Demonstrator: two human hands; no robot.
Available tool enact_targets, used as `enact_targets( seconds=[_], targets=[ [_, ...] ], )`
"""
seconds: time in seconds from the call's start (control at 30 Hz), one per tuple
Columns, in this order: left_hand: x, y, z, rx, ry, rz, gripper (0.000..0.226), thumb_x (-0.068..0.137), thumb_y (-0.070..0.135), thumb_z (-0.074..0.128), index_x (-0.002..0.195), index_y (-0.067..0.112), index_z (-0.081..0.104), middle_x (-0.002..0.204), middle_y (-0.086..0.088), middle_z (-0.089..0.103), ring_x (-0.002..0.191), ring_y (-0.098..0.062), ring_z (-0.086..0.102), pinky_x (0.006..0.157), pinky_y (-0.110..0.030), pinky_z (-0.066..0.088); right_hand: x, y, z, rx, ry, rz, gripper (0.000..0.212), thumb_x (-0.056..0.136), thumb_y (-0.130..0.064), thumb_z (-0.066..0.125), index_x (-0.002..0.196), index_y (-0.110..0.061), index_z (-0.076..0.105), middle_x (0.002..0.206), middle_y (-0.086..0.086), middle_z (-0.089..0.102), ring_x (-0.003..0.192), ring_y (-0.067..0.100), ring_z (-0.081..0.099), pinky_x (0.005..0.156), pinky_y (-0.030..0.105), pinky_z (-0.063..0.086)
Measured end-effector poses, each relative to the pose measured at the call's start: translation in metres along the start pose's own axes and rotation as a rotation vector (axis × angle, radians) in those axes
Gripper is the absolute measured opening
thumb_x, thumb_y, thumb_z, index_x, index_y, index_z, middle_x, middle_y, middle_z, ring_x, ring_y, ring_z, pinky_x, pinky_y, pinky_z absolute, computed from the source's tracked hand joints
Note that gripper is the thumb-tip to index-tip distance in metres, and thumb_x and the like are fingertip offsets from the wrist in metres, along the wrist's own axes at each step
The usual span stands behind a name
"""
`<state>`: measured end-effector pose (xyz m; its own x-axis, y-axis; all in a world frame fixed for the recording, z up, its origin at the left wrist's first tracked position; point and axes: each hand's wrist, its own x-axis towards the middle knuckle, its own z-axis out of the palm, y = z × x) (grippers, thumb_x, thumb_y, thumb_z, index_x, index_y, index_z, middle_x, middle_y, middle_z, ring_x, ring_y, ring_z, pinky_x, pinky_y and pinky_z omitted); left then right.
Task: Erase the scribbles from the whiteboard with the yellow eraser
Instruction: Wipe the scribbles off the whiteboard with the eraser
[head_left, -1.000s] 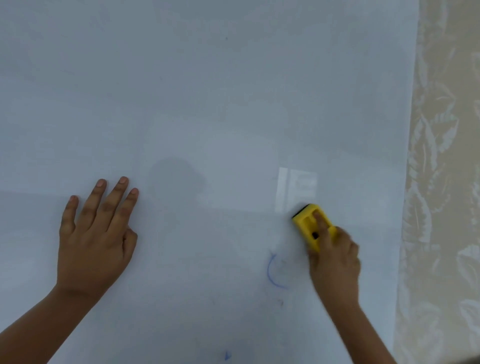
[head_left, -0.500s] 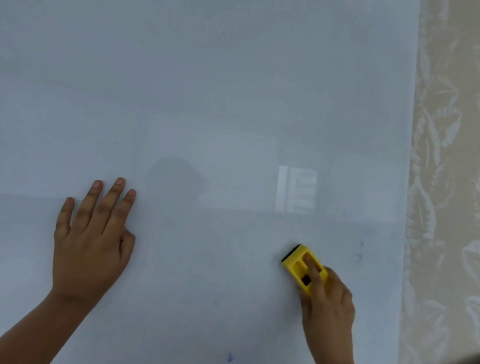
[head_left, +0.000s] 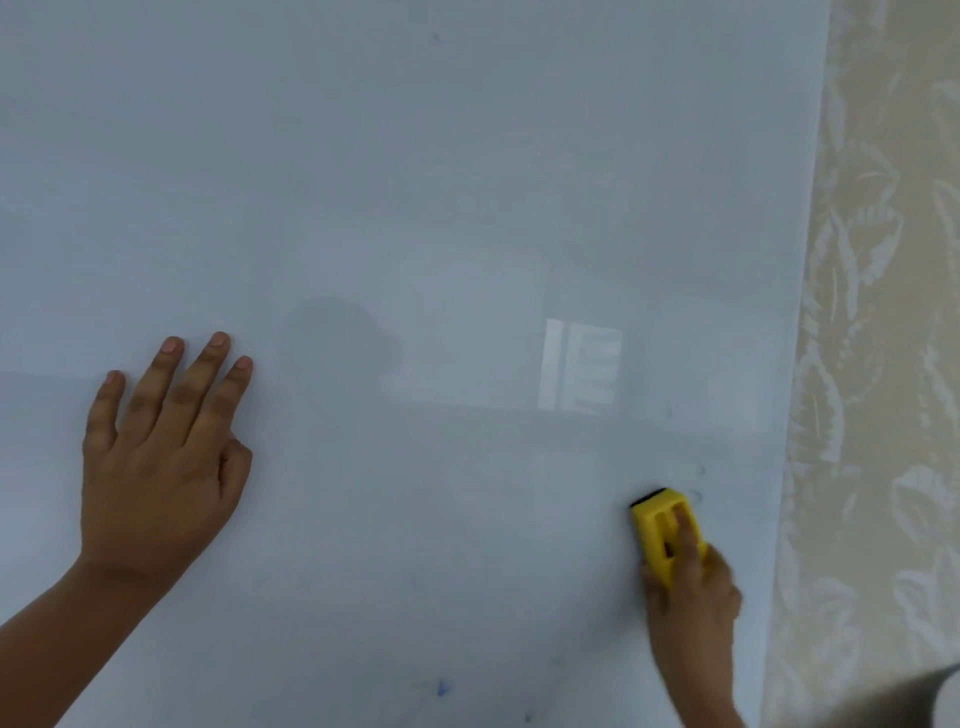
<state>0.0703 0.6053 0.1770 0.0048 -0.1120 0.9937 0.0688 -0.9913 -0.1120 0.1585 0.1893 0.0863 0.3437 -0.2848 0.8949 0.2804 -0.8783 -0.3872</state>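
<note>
The whiteboard (head_left: 415, 182) fills most of the view. My right hand (head_left: 693, 597) grips the yellow eraser (head_left: 657, 525) and presses it flat on the board at the lower right, its black felt edge pointing up. Faint blue marks (head_left: 698, 483) sit just to the right of the eraser's top. A small blue mark (head_left: 441, 688) and another blue speck (head_left: 528, 717) lie near the bottom edge. My left hand (head_left: 161, 457) rests flat on the board at the left, fingers spread, holding nothing.
The board's right edge (head_left: 800, 364) runs down the frame, and beyond it lies a beige cloth with a leaf pattern (head_left: 883, 364). A bright window reflection (head_left: 579, 366) shows on the board above the eraser. A grey object's corner (head_left: 914, 696) sits at the bottom right.
My right hand slid the eraser down over the blue curved scribble, which is gone, then shifted it right towards the faint marks. My left hand stayed put.
</note>
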Motion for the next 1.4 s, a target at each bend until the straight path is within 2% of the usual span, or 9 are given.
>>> enact_targets(
  seconds=[0.1, 0.37, 0.57, 0.83, 0.97, 1.07, 1.17, 1.3, 1.4],
  targets=[
    [-0.001, 0.000, 0.001, 0.001, -0.007, -0.003, 0.049, 0.096, 0.017, 0.025, 0.138, 0.003, 0.045, 0.148, -0.018, 0.040, 0.138, -0.039, 0.033, 0.103, -0.066, 0.030, 0.060, 0.008, -0.017, 0.048, -0.029, 0.266, 0.075, 0.081, -0.006, 0.063, 0.143, -0.024, 0.024, 0.122, 0.035, 0.040, 0.100, 0.052, 0.042, 0.086, 0.053, 0.035],
    [-0.001, -0.009, 0.009, -0.042, -0.051, 0.004, 0.052, 0.097, 0.019, 0.021, 0.141, 0.001, 0.041, 0.152, -0.018, 0.032, 0.144, -0.037, 0.020, 0.102, -0.067, 0.032, -0.003, -0.014, -0.005, 0.081, -0.076, 0.017, 0.079, 0.077, 0.000, 0.065, 0.138, -0.032, 0.025, 0.124, 0.028, 0.040, 0.101, 0.048, 0.043, 0.085, 0.058, 0.038],
    [-0.001, -0.005, 0.007, -0.031, -0.013, 0.010, 0.050, 0.097, 0.017, 0.023, 0.141, 0.002, 0.042, 0.151, -0.018, 0.034, 0.142, -0.038, 0.024, 0.101, -0.067, 0.032, 0.058, 0.002, -0.020, 0.100, -0.052, 0.329, 0.074, 0.084, -0.009, 0.060, 0.145, -0.025, 0.021, 0.125, 0.031, 0.039, 0.105, 0.051, 0.040, 0.092, 0.054, 0.031],
    [0.002, 0.005, -0.004, 0.052, 0.066, -0.007, 0.048, 0.093, 0.014, 0.032, 0.137, 0.004, 0.047, 0.147, -0.015, 0.042, 0.136, -0.036, 0.036, 0.113, -0.053, 0.019, -0.060, -0.144, 0.016, 0.075, 0.076, -0.127, 0.079, 0.061, -0.001, 0.076, 0.128, -0.028, 0.045, 0.124, 0.013, 0.046, 0.104, 0.036, 0.047, 0.086, 0.058, 0.040],
    [0.002, 0.006, -0.005, 0.064, 0.074, -0.003, 0.048, 0.092, 0.013, 0.034, 0.137, 0.004, 0.047, 0.146, -0.015, 0.043, 0.136, -0.036, 0.036, 0.114, -0.049, 0.017, -0.138, -0.146, 0.037, 0.014, -0.008, -0.304, 0.037, 0.087, -0.018, 0.046, 0.115, -0.042, 0.050, 0.116, 0.001, 0.050, 0.098, 0.024, 0.050, 0.089, 0.052, 0.035],
    [0.002, 0.005, -0.005, 0.081, 0.082, 0.003, 0.046, 0.093, 0.012, 0.033, 0.136, 0.004, 0.048, 0.145, -0.015, 0.044, 0.135, -0.036, 0.037, 0.113, -0.050, 0.019, -0.152, -0.101, 0.040, -0.028, -0.009, -0.278, 0.026, 0.091, -0.035, 0.039, 0.113, -0.045, 0.049, 0.103, -0.001, 0.056, 0.078, 0.022, 0.057, 0.076, 0.042, 0.041],
    [0.001, 0.006, -0.003, 0.085, 0.082, 0.001, 0.046, 0.093, 0.012, 0.033, 0.136, 0.004, 0.048, 0.145, -0.015, 0.044, 0.135, -0.036, 0.037, 0.112, -0.052, 0.021, -0.129, -0.059, 0.020, -0.021, -0.014, -0.120, 0.046, 0.088, -0.027, 0.039, 0.130, -0.044, 0.035, 0.102, 0.015, 0.055, 0.067, 0.036, 0.064, 0.068, 0.040, 0.044],
    [0.001, 0.005, -0.003, 0.098, 0.080, 0.006, 0.046, 0.094, 0.013, 0.032, 0.136, 0.004, 0.047, 0.146, -0.015, 0.044, 0.136, -0.035, 0.036, 0.114, -0.050, 0.019, -0.075, -0.055, -0.001, 0.116, -0.017, 0.195, 0.120, 0.061, 0.006, 0.074, 0.135, -0.059, 0.007, 0.108, 0.036, 0.051, 0.084, 0.054, 0.053, 0.079, 0.061, 0.042],
    [0.001, 0.005, -0.003, 0.100, 0.083, 0.000, 0.046, 0.093, 0.013, 0.032, 0.136, 0.004, 0.047, 0.146, -0.015, 0.044, 0.136, -0.036, 0.036, 0.114, -0.050, 0.019, -0.084, -0.094, 0.008, 0.082, -0.005, 0.083, 0.090, 0.062, -0.005, 0.066, 0.134, -0.042, 0.025, 0.110, 0.033, 0.054, 0.085, 0.050, 0.056, 0.077, 0.058, 0.045]
  ],
)
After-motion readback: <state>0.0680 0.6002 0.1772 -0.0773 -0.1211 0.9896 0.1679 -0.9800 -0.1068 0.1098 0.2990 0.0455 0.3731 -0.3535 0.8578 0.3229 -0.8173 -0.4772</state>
